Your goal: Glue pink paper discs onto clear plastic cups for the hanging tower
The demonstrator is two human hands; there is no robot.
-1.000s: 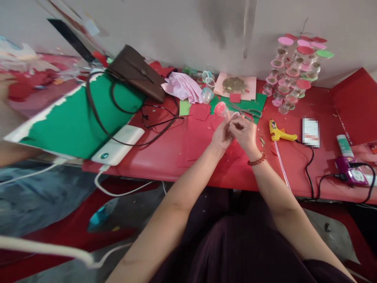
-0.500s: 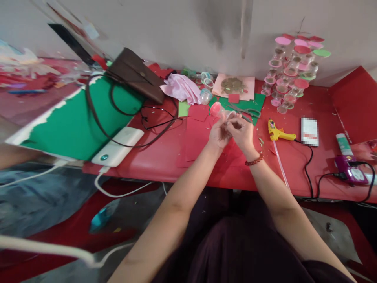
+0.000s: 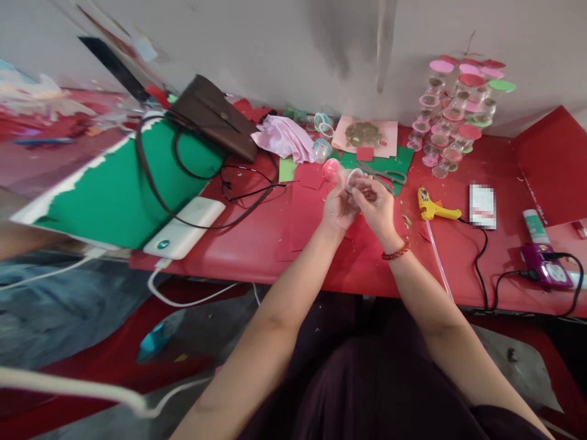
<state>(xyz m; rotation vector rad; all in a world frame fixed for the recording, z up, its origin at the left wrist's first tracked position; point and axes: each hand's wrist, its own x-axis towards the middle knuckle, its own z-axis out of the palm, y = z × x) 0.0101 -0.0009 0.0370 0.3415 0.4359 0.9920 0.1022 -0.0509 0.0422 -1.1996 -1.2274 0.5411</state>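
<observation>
My left hand (image 3: pixel 338 209) is closed round a small clear plastic hourglass (image 3: pixel 331 170), made like two cups joined. Its red end points left and away from me, and its pale open rim faces up towards my right hand (image 3: pixel 378 205). The right fingers are pinched together at that rim; whatever is between them is too small to make out. Red paper sheets (image 3: pixel 305 211) lie on the table under my hands. Just beyond are scissors (image 3: pixel 389 176) on green paper and a small red paper square (image 3: pixel 365 154).
A yellow glue gun (image 3: pixel 433 206) lies to the right, cabled to a purple power socket (image 3: pixel 545 266). Behind it stand stacked hourglasses (image 3: pixel 454 116) with coloured discs. Pink paper bearing brown grains (image 3: pixel 342 139), clear cups (image 3: pixel 321 150), a brown bag (image 3: pixel 213 116) and a white power bank (image 3: pixel 186 229) are around.
The hourglass has turned in my left hand: its red end has shifted slightly left and its open rim shows more. My right fingers have moved slightly at the rim.
</observation>
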